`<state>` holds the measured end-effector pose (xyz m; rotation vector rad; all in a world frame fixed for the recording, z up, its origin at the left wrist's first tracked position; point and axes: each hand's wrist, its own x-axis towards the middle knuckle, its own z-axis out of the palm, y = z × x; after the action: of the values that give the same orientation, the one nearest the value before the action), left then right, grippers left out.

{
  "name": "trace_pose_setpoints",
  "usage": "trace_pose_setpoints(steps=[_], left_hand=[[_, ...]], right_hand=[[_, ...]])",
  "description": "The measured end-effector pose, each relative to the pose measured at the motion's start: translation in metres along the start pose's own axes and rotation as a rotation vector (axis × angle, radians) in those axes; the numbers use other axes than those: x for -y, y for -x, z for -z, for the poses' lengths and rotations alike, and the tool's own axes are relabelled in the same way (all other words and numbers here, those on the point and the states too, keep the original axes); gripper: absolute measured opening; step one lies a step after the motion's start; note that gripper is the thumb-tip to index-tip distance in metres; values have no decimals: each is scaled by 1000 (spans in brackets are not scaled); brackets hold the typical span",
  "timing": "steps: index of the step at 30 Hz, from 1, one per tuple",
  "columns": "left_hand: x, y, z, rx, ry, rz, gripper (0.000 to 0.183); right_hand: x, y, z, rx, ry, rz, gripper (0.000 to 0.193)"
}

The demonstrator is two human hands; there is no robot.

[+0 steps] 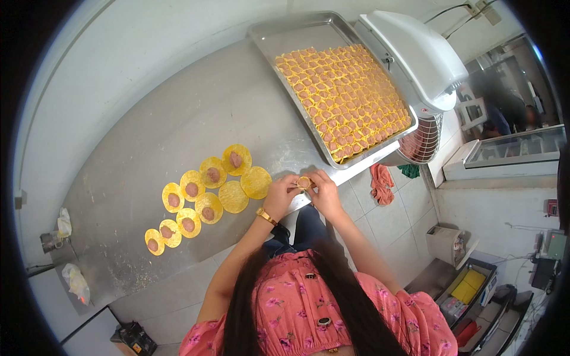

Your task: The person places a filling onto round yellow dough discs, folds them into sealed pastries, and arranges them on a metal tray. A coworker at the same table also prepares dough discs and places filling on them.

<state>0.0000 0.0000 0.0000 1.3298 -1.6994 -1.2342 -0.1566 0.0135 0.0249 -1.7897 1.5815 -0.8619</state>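
Both my hands meet near the front edge of the steel table, pinching one small dumpling point(304, 183) with a yellow wrapper and pinkish meat showing at its open top. My left hand point(281, 197) holds its left side; a gold watch point(266, 216) is on that wrist. From the right, my right hand point(325, 193) grips it with curled fingers. Left of my hands, round yellow wrappers point(233, 197) lie in two rows. Most carry a lump of meat filling point(214, 175); the two nearest my left hand are bare.
A large metal tray point(309, 127) of finished dumplings point(347, 98) stands at the back right. Beside it is a white mixer point(415, 56) with a wire guard point(424, 139). Plastic bags point(76, 283) lie at the table's left end. An orange cloth point(382, 184) hangs below the mixer.
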Motion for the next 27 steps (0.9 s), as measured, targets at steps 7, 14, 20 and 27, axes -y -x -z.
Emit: trace_pose_setpoints(steps=[7,14,20,27], left_hand=[[-3,0,-1,-93,-2,-4,28],[2,-1,-3,-80,9,-51,27],[7,7,1,-97,184,43,32],[7,14,2,-97,11,16,33]], right_hand=[[-4,-11,1,23,8,54,30],[-6,-8,-2,52,-62,-26,40],[-5,-11,17,103,48,18,53],[0,-14,7,199,132,179,53]])
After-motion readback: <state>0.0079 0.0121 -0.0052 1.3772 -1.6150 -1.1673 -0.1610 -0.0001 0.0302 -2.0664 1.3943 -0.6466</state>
